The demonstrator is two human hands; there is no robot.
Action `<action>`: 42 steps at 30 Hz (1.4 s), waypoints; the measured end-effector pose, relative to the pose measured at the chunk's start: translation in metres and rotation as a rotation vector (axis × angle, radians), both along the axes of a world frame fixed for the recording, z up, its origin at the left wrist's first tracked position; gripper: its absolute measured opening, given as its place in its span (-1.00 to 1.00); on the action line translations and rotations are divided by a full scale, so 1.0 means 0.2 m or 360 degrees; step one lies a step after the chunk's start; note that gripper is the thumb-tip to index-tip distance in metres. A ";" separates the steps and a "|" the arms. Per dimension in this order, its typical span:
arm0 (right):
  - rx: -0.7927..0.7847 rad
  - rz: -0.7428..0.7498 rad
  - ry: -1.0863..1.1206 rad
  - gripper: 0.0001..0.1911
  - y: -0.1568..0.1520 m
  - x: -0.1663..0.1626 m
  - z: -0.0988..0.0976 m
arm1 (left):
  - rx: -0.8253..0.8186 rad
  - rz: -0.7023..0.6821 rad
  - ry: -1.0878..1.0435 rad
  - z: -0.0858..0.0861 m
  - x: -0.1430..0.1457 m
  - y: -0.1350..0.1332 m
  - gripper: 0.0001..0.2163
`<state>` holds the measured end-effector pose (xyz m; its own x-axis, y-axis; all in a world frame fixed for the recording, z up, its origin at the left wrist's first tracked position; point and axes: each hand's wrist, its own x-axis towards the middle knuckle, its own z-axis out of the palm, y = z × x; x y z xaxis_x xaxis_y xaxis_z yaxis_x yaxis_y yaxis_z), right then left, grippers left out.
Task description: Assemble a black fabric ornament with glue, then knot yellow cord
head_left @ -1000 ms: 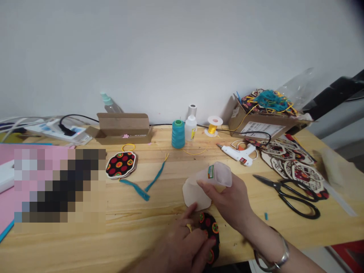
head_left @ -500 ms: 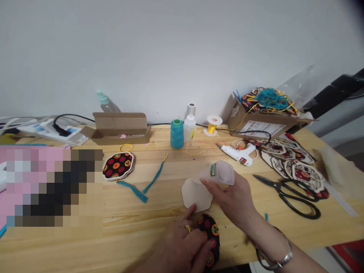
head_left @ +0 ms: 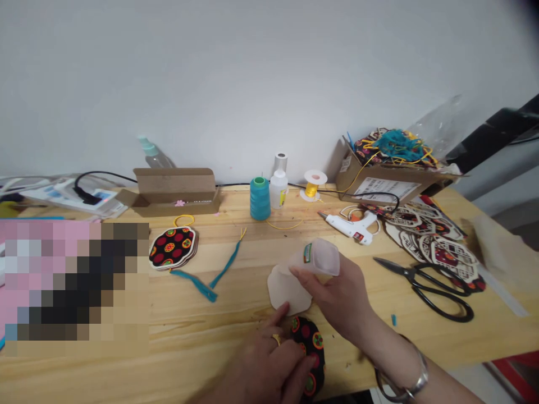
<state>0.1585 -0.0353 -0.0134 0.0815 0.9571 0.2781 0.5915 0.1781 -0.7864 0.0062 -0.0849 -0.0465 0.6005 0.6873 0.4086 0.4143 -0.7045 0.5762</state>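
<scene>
My right hand [head_left: 343, 294] is closed round a small translucent glue bottle [head_left: 318, 258], tipped so its nozzle end points down-left at a pale scalloped card piece [head_left: 287, 292] lying on the wooden table [head_left: 126, 370]. My left hand [head_left: 269, 365] rests on the table near the front edge, one finger touching the card's near edge and the other fingers over a black fabric-covered piece with red and green dots [head_left: 311, 350].
A stack of dotted fabric pieces [head_left: 172, 248] and teal cord [head_left: 214, 275] lie left. Black scissors [head_left: 433, 286], patterned cut-outs [head_left: 438, 241] and a white glue gun [head_left: 351, 227] lie right. Teal thread cone [head_left: 260, 198], white bottle [head_left: 278, 188], yellow spool [head_left: 314, 188] and two cardboard boxes [head_left: 174, 191] stand at the back.
The bottle in my right hand shifted slightly over the card, right then back left. My left hand stayed on the card and the dotted piece.
</scene>
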 end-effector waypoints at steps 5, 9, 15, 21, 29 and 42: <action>-0.0007 0.0015 0.0004 -0.84 0.00 -0.01 -0.01 | -0.0034 -0.0016 -0.0021 0.00 0.00 0.00 -0.85; -0.0006 -0.0041 0.0010 -0.84 0.00 0.04 0.00 | -0.0037 -0.0015 0.0021 0.00 0.00 -0.01 -0.82; 0.0040 -0.0123 -0.0040 -0.84 -0.02 0.14 0.00 | -0.0045 0.0020 0.0028 0.00 0.00 -0.01 -0.82; 0.0141 -0.0138 -0.0143 -0.83 -0.06 0.18 0.01 | -0.0086 -0.0009 0.0062 0.00 0.00 -0.02 -0.82; 0.0070 -0.0118 -0.0145 -0.83 -0.13 0.19 0.04 | -0.0095 -0.0001 0.0079 0.01 0.00 -0.01 -0.82; -0.0019 -0.0016 0.0039 -0.86 -0.19 0.17 0.09 | -0.0134 -0.0014 0.0011 0.02 0.00 -0.02 -0.85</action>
